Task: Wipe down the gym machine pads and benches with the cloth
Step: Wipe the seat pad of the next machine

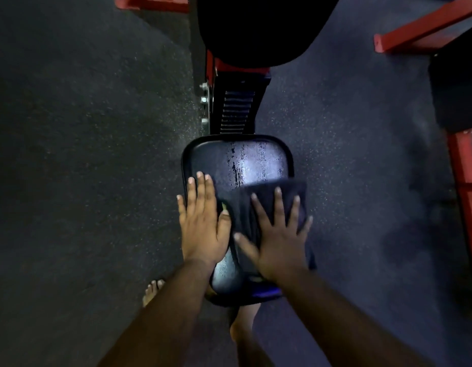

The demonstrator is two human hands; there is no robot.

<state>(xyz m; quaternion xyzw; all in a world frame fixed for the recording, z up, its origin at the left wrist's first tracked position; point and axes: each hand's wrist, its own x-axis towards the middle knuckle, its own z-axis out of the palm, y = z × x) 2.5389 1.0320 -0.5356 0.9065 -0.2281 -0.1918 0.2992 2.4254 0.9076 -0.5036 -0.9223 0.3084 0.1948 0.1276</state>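
Note:
A black padded seat [258,162] of a gym bench sits in the middle, shiny with wet streaks on its far half. My right hand [279,234] presses flat, fingers spread, on a dark folded cloth [266,193] that lies on the seat's right side. Flat on the seat's left edge lies my left hand [201,221], fingers straight, beside the cloth. A larger black back pad [258,27] rises beyond the seat at the top.
A black ribbed adjuster and red frame [237,109] join seat and back pad, with bolts on the left. Red steel beams [425,30] and another red post [465,186] stand to the right. Dark speckled rubber floor surrounds the bench. My bare feet [153,290] show below the seat.

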